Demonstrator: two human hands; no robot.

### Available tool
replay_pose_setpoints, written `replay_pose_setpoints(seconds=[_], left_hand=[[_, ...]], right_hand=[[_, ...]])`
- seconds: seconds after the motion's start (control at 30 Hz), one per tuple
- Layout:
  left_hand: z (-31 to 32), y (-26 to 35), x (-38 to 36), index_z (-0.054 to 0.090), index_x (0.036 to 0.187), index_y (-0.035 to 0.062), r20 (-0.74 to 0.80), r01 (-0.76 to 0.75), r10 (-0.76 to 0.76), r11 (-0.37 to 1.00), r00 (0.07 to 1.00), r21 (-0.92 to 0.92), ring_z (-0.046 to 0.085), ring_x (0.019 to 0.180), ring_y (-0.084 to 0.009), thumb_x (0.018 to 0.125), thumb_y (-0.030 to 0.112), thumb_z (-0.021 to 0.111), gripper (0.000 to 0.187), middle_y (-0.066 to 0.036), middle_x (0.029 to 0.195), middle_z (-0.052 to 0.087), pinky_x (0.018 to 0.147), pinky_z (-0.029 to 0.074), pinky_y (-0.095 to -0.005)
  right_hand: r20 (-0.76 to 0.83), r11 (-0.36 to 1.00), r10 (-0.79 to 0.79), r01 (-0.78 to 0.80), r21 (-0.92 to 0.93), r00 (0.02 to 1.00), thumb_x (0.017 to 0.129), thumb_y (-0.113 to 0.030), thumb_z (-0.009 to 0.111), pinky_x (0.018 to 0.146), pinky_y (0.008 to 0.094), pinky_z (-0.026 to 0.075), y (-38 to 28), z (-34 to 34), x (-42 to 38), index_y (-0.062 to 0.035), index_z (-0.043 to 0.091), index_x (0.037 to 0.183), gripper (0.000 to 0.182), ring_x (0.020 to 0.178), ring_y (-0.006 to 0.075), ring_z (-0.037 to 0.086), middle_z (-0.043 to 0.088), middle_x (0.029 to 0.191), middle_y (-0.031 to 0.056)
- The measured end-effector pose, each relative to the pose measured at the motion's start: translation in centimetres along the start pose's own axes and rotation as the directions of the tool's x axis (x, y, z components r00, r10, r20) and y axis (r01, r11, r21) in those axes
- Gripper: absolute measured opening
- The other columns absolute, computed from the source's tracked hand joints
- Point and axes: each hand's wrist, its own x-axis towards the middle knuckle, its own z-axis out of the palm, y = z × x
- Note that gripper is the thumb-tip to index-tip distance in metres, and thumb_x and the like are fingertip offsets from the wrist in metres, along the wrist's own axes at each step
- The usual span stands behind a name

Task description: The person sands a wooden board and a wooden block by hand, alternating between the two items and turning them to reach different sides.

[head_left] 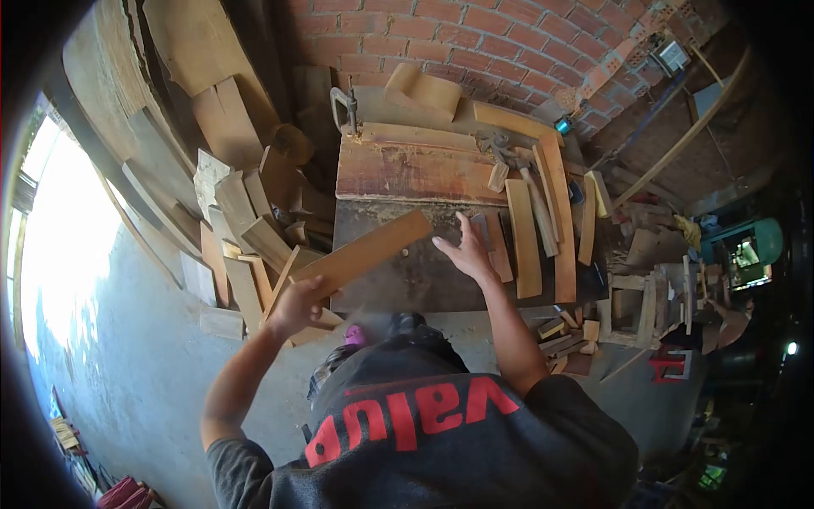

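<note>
My left hand [297,307] is closed round the near end of a flat wooden board [365,256]. The board slants up and to the right over the dark workbench [373,225]. To the right of its far end, my right hand [469,253] hovers with thumb and fingers apart, holding nothing. A gap shows between that hand and the board. Just right of this hand lie a short wooden piece [498,254] and a longer, slightly curved wooden strip [524,246]. Beyond them rests a tool with a metal head and wooden handle [539,212].
A metal clamp [350,109] stands at the bench's far left corner. Several boards [225,119] lean at the left, with offcuts [246,288] below. A curved wood block [422,92] lies by the brick wall [398,42]. More scraps [577,339] are on the floor at right.
</note>
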Motion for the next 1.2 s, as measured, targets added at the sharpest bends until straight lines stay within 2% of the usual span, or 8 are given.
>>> replay_pose_setpoints(seconds=[0.03,0.1,0.17,0.23,0.37,0.8,1.0,1.2], left_hand=[[-1.7,0.4,-1.3,0.054,0.128,0.0001,0.111,0.034,-0.02,0.991,0.994,-0.126,0.043,0.05,-0.0072,0.099,0.035,0.051,0.045,-0.015,0.096,0.07,0.043,0.035,-0.0184],[-3.3,0.8,-4.3,0.052,0.128,-0.0007,0.125,0.071,-0.048,0.981,0.991,-0.182,0.043,0.044,-0.0072,0.096,0.034,0.056,0.047,-0.02,0.092,0.07,0.036,0.034,-0.0174],[-4.4,-0.2,-6.3,0.052,0.128,-0.0007,0.133,0.062,-0.034,0.975,0.99,-0.214,0.047,0.044,-0.0077,0.096,0.034,0.059,0.047,-0.021,0.089,0.07,0.036,0.035,-0.0173],[-5.7,-1.9,-7.0,0.052,0.129,0.0,0.119,-0.013,0.039,0.976,0.992,-0.217,0.05,0.045,-0.0086,0.095,0.034,0.061,0.049,-0.021,0.09,0.07,0.037,0.038,-0.0183],[-7.2,-3.6,-6.7,0.057,0.121,0.0024,-0.241,-0.168,0.153,0.985,0.958,-0.045,0.058,0.054,-0.011,0.096,0.033,0.065,0.041,-0.012,0.088,0.07,0.049,0.047,-0.0218],[-6.9,-3.2,0.9,0.059,0.106,0.0098,-0.296,-0.446,0.393,0.884,0.87,-0.137,0.061,0.071,-0.0089,0.093,0.043,0.069,0.037,0.002,0.085,0.06,0.066,0.053,-0.0252],[-2.6,0.1,4.6,0.037,0.142,0.0151,-0.213,-0.456,0.409,0.849,0.887,-0.268,0.062,0.085,-0.0124,0.096,0.034,0.067,0.058,-0.002,0.111,0.059,0.082,0.054,-0.0313],[1.9,3.1,11.6,0.036,0.141,0.0197,-0.117,-0.366,0.353,0.924,0.928,-0.111,0.062,0.089,-0.0164,0.092,0.034,0.071,0.062,-0.004,0.109,0.059,0.084,0.053,-0.037]], right_hand=[[0.118,0.969,-0.005,-0.024,0.247,0.993,0.08,-0.06,0.073,0.109,0.0534,0.035,-0.9,0.9,0.0,-0.0032,0.034,0.149,0.097,0.134,0.0392,0.041,0.045,0.14,0.0261],[0.104,0.985,0.023,-0.04,0.165,0.994,0.083,-0.064,0.069,0.093,0.0468,0.052,-1.5,3.5,0.1,-0.0044,0.044,0.143,0.088,0.115,0.033,0.06,0.054,0.132,0.022],[0.817,0.646,0.084,-0.655,0.392,0.571,0.086,-0.065,0.065,0.062,0.0332,0.058,-5.5,2.1,-1.0,-0.0052,0.054,0.133,0.076,0.078,0.0239,0.07,0.065,0.112,0.0157],[0.804,0.556,0.022,-0.675,0.485,0.595,0.089,-0.063,0.063,0.042,0.0247,0.049,-5.3,4.7,-1.7,-0.0079,0.06,0.124,0.065,0.053,0.0158,0.064,0.068,0.095,0.0082],[0.742,0.493,-0.155,-0.6,0.63,0.652,0.093,-0.055,0.063,0.05,0.0253,0.051,-6.3,4.6,-2.4,-0.0102,0.062,0.121,0.053,0.062,0.0156,0.066,0.067,0.095,0.0055],[0.368,0.553,-0.374,-0.114,0.825,0.851,0.096,-0.027,0.068,0.074,0.0285,0.055,-9.4,-3.4,-4.7,-0.0077,0.068,0.118,0.03,0.094,0.0104,0.062,0.067,0.109,0.0023],[0.226,0.659,-0.366,0.08,0.748,0.903,0.093,-0.014,0.071,0.074,0.0251,0.051,-8.2,-5.3,-6.5,-0.0043,0.069,0.118,0.027,0.082,0.0102,0.061,0.066,0.098,0.0027],[0.233,0.909,-0.173,0.063,0.413,0.957,0.087,-0.021,0.078,0.071,0.0307,0.049,-4.4,-5.7,-8.8,0.0019,0.07,0.113,0.036,0.081,0.0154,0.061,0.066,0.091,0.0075]])
